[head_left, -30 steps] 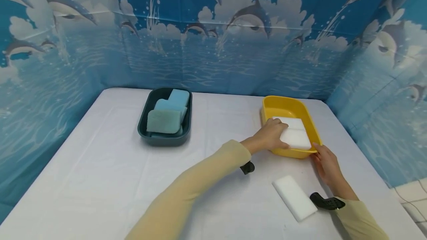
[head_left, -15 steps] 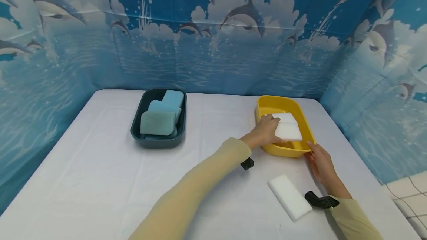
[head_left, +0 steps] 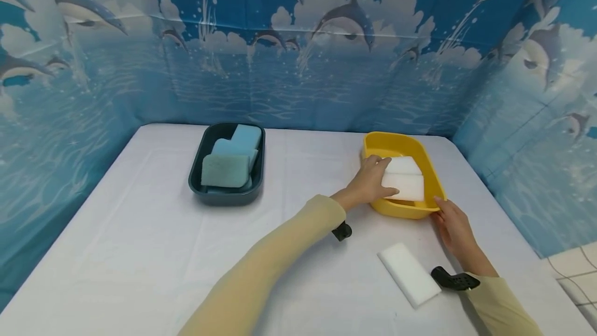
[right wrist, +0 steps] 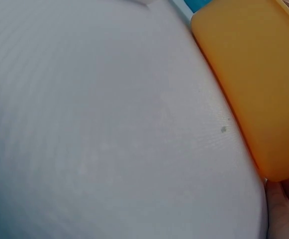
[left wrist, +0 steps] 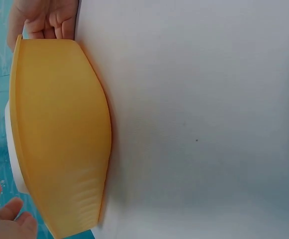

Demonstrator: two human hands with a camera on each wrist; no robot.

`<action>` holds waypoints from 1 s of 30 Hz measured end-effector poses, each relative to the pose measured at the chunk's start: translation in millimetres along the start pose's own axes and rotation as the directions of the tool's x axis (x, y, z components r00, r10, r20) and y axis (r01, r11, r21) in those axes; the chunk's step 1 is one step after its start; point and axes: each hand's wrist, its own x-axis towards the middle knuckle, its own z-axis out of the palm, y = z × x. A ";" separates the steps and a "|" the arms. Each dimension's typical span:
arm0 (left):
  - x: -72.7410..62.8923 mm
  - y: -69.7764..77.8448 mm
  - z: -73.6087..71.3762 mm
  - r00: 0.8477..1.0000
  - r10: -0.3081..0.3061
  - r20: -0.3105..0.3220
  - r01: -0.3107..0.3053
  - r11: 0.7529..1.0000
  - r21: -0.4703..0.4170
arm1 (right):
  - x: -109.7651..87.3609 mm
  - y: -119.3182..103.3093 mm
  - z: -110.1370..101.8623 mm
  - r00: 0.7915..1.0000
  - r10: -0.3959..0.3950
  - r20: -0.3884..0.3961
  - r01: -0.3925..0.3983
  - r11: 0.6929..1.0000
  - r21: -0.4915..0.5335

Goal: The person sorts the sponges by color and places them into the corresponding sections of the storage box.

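A yellow basin (head_left: 431, 180) stands at the right of the table with white sponge blocks (head_left: 404, 186) in it. My left hand (head_left: 368, 183) is over its left side, right at the white blocks, thumb and fingers spread apart. In the left wrist view, the left fingertips (left wrist: 10, 211) show loosely beside the basin wall, and a white block's edge (left wrist: 15, 154) rises above the rim. My right hand (head_left: 456, 229) pinches the basin's near right corner, thumb on the rim and fingers beneath. Another white sponge block (head_left: 409, 275) lies flat on the table in front.
A dark green basin (head_left: 198, 167) at the back left holds several blue and green sponges (head_left: 226, 170). Behind the white-covered table (head_left: 140, 242) hangs a dolphin-print curtain (head_left: 280, 82). A black wrist strap (head_left: 454, 280) on the right wrist is close to the loose white block.
The white blocks have shifted within the yellow basin, and my left thumb has spread away from them. My right hand keeps its hold on the basin's corner.
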 end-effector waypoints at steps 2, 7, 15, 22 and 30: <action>-1.5 -1.3 0.5 1.000 -0.001 -0.006 0.001 1.000 -0.021 | -0.1 0.1 -0.1 1.000 0.004 -0.001 -0.004 1.000 0.002; -6.9 -3.8 0.1 0.999 -0.020 -0.033 0.018 0.997 -0.070 | 0.3 -0.3 -0.1 1.000 0.004 -0.011 -0.004 1.000 -0.014; -19.8 -8.6 4.0 0.996 -0.075 -0.047 0.066 0.981 -0.184 | 0.7 1.0 0.9 1.000 -0.018 0.008 0.018 1.000 0.003; -24.1 -8.5 7.8 0.983 -0.147 -0.110 0.092 0.914 -0.394 | -0.2 1.4 -0.8 1.000 -0.022 0.012 0.022 1.000 0.017; -28.9 -13.7 24.1 0.971 -0.218 -0.098 0.136 0.841 -0.524 | 1.0 0.7 -1.2 1.000 -0.018 0.022 0.018 0.999 0.035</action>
